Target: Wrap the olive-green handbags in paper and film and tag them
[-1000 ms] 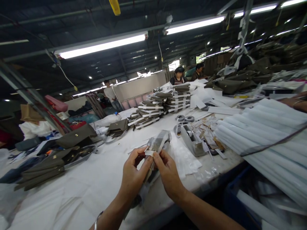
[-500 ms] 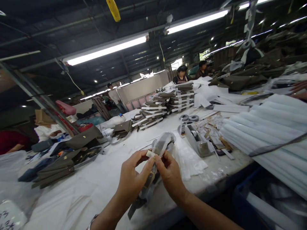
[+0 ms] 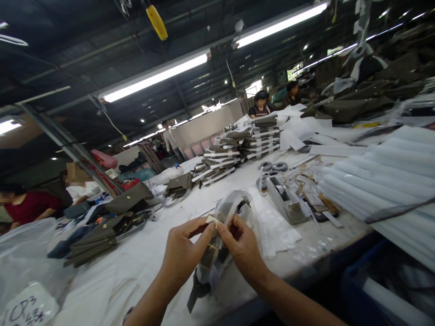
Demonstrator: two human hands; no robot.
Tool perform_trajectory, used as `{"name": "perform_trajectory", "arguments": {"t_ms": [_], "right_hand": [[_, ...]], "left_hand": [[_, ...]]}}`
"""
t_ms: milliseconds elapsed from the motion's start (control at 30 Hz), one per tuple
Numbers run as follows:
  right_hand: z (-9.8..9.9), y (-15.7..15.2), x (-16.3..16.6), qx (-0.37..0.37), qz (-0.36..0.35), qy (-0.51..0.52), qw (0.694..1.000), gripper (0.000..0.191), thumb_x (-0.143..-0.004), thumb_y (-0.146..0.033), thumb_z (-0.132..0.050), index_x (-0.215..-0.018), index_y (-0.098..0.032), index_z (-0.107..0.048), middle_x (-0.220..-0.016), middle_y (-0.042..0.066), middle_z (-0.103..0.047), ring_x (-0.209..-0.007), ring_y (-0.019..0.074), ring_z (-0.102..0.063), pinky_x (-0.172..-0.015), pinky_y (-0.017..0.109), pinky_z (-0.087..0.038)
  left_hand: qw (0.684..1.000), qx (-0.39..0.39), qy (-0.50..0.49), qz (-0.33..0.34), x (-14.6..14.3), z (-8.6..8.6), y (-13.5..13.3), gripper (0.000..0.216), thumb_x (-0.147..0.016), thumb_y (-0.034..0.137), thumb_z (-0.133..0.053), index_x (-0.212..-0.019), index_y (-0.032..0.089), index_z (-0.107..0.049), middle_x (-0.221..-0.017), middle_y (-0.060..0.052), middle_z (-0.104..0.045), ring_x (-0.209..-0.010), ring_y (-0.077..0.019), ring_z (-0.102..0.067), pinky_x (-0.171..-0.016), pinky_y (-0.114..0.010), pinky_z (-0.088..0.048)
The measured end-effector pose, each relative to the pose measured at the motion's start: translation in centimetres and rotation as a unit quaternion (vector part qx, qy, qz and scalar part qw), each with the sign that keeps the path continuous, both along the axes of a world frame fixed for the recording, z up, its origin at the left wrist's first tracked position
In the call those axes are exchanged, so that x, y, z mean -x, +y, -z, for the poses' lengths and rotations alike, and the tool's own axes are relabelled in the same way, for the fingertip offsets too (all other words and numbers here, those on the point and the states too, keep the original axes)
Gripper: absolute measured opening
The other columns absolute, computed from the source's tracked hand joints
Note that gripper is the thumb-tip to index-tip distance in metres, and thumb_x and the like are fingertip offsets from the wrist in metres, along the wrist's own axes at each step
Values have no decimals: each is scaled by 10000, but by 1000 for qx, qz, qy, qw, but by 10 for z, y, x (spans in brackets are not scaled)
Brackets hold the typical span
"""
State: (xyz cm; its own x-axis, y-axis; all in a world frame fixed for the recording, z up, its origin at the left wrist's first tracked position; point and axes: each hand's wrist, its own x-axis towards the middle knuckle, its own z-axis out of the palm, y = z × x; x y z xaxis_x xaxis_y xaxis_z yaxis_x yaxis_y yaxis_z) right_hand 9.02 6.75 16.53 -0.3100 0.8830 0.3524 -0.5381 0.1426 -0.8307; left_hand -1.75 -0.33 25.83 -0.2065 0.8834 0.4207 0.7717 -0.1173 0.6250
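Observation:
My left hand (image 3: 183, 251) and my right hand (image 3: 243, 246) are pinched together over the front of a white-covered table (image 3: 129, 267). Between the fingertips they hold a dark strap in a clear plastic sleeve (image 3: 212, 246), with a small pale tape piece (image 3: 212, 220) at the top. The strap's dark end (image 3: 197, 290) hangs below my hands, and the sleeve's crinkled open end (image 3: 234, 201) rises behind them.
A tape dispenser (image 3: 285, 201) and tape rolls (image 3: 272, 167) sit right of my hands, beside flat plastic bags (image 3: 272, 226). White rolls (image 3: 380, 181) fill the right side. Stacked banded olive wallets (image 3: 234, 145) and olive bags (image 3: 98, 231) lie farther off. Other people work at the left and back.
The view has shifted, so my hands sit slightly lower and the left side shows more. More of the strap's dark end hangs below my hands than before.

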Motion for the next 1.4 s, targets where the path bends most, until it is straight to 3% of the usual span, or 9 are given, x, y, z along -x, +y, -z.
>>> {"name": "perform_trajectory", "arguments": {"t_ms": [400, 633, 767, 933, 1167, 1400], "right_hand": [[0, -1, 0, 11, -9, 3, 1000, 347, -883, -492, -659, -787, -185, -529, -694, -24, -479, -640, 132, -434, -589, 256, -381], [0, -2, -1, 13, -13, -2, 1000, 352, -873, -485, -665, -757, -194, -505, -680, -31, -471, -637, 131, -428, -582, 252, -365], [-1, -1, 1, 10, -4, -8, 1000, 342, -871, -471, -669, -755, -192, -509, -673, -35, -458, -626, 125, -418, -577, 253, -359], [-4, -1, 4, 14, -5, -8, 1000, 338, -868, -465, -680, -769, -189, -512, -673, -38, -457, -629, 122, -423, -588, 256, -362], [-11, -6, 3, 38, -37, 20, 998, 367, -850, -462, -698, -729, -197, -475, -658, -50, -439, -604, 110, -396, -567, 248, -355], [-9, -5, 2, 69, -90, 66, 991, 304, -842, -421, -733, -787, -180, -555, -732, -21, -544, -702, 129, -502, -680, 257, -443]], "left_hand": [[998, -41, -50, -4, 4, 8, 2, 206, -840, 374, -684, -930, 216, -780, -1005, -60, -747, -903, -207, -697, -774, -258, -586], [998, -35, -49, 9, 4, 6, 1, 151, -832, 339, -697, -895, 214, -752, -897, -29, -734, -794, -169, -691, -734, -241, -573], [993, -91, 72, -24, -1, 7, -3, 78, -854, 272, -664, -833, 231, -727, -843, 0, -724, -777, -151, -681, -736, -229, -537], [942, -195, 258, -92, -13, 14, -7, 99, -850, 201, -643, -885, 251, -721, -898, 8, -742, -814, -157, -692, -751, -226, -489], [889, -215, 378, -144, -26, 23, -14, 203, -882, 172, -613, -1056, 212, -710, -1012, -24, -749, -886, -173, -705, -816, -236, -484], [848, -246, 442, -160, -27, 40, -12, 337, -898, 135, -586, -1230, 144, -642, -1173, -73, -713, -986, -202, -700, -891, -276, -510]]}}
